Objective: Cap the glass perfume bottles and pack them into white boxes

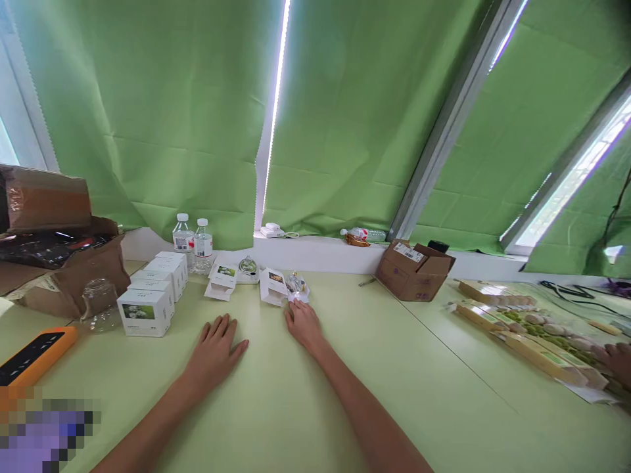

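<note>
My left hand point(215, 351) lies flat on the pale green table point(256, 407), fingers spread and holding nothing. Farther forward, my right hand point(303, 323) has its fingers bent at the near edge of an opened small white box point(274, 287), where a shiny, foil-like item point(296, 284) shows. Whether the fingers grip the box or only touch it, I cannot make out. Left of it stands another opened white box point(221, 279) with a plant picture on its flap, beside a small round glassy item point(247, 266).
A row of white boxes point(145, 315) stands left, near a clear jar point(100, 305), two water bottles point(202, 246) and an orange-black device point(37, 355). Cardboard boxes point(414, 270) sit at both sides. Far right, another person's hand point(618, 358) is by long yellow packs point(537, 355).
</note>
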`<state>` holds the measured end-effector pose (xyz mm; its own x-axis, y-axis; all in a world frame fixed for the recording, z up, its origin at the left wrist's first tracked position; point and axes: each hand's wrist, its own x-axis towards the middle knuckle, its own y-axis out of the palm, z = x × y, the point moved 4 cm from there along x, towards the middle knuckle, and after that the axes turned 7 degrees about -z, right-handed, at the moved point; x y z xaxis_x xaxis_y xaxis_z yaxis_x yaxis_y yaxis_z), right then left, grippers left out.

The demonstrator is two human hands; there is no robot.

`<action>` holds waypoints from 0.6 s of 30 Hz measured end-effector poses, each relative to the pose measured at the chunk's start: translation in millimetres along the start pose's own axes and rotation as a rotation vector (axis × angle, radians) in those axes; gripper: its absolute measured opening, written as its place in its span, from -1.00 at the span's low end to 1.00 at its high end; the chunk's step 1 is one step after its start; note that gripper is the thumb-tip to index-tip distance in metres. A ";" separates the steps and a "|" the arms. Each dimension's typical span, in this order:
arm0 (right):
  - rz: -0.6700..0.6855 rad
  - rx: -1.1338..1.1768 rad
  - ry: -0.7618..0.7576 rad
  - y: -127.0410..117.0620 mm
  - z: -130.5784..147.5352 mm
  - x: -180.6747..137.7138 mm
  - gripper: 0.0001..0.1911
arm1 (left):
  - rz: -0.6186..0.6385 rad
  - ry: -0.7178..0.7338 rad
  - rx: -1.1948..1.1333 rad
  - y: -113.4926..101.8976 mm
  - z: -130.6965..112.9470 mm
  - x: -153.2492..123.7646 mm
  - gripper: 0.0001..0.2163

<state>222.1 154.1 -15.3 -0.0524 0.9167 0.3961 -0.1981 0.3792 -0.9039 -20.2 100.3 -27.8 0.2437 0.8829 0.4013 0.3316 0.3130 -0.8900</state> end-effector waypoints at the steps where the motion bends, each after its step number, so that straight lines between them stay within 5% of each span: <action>1: -0.002 -0.001 -0.005 -2.2 1.5 -3.9 -0.57 | 0.002 -0.001 0.006 0.1 0.1 0.1 -0.47; 10: 0.008 0.006 -0.091 -25.8 15.4 -47.1 -0.57 | 0.003 -0.028 -0.030 -6.2 -1.7 -0.5 -0.49; 18: 0.048 0.034 -0.187 -40.4 30.8 -81.9 -0.55 | -0.056 -0.122 -0.315 -16.6 1.4 6.7 -0.56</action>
<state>204.2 59.9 -6.2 -0.2429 0.8930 0.3789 -0.2242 0.3283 -0.9176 -25.3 101.5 -10.6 0.1131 0.9087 0.4018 0.6114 0.2551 -0.7491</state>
